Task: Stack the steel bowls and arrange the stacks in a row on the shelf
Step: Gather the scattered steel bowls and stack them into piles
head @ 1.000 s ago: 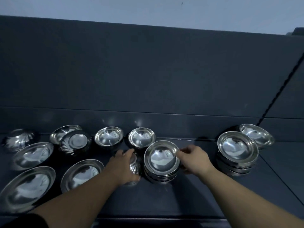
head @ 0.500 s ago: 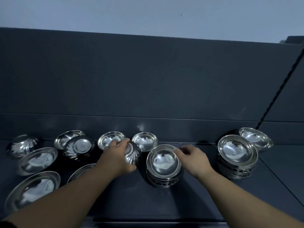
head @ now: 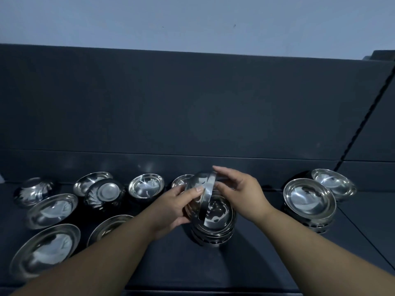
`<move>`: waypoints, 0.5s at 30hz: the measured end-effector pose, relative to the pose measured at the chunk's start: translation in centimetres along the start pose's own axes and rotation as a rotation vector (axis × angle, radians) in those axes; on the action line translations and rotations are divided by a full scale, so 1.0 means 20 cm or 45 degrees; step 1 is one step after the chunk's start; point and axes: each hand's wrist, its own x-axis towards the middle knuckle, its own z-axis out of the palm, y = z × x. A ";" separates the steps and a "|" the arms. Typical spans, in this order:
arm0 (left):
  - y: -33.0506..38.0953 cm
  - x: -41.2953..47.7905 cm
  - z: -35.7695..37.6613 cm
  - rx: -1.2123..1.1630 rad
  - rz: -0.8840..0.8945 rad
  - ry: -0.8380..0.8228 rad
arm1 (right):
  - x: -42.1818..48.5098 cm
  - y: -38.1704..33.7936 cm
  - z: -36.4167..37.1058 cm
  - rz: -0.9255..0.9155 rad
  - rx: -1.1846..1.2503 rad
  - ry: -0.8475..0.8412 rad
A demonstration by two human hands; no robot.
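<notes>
A dark shelf (head: 267, 263) ran beneath a dark back panel (head: 192, 103), with a pale wall (head: 192, 22) above it. Near the centre of the shelf stood the middle stack (head: 218, 212) of steel bowls. The left hand (head: 171, 208) had its grip clamped on a tilted bowl (head: 206, 201), thumb on the outer wall and fingers curled underneath. It held the bowl on edge just above that stack, mouth turned to the right. The right hand (head: 241, 193) reached to the same bowl's rim with fairly straight fingers; whether its grip pinched the rim or only touched it could not be told. Well apart to the right stood the right stack (head: 310, 201), with a single bowl (head: 333, 184) just behind it. On the left, loose pieces lay unstacked: an upturned ribbed bowl (head: 104, 194), an upright bowl (head: 146, 185) beside it, and shallow dishes (head: 52, 210) nearer the front edge.
</notes>
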 end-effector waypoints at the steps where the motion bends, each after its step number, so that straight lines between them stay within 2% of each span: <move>1: -0.02 0.01 0.00 -0.029 -0.010 0.011 | 0.00 0.00 0.00 0.026 -0.007 0.050; 4: -0.09 0.04 0.00 -0.076 -0.017 0.076 | 0.00 0.01 -0.02 0.086 -0.106 0.177; 8: -0.18 0.07 -0.02 -0.053 0.041 0.155 | -0.02 0.04 -0.04 0.138 -0.329 0.239; 13: -0.24 0.08 -0.04 0.563 0.100 0.372 | -0.06 0.08 -0.03 0.264 -0.479 0.172; 15: -0.25 0.08 -0.03 0.654 0.104 0.369 | -0.08 0.10 -0.03 0.315 -0.475 0.150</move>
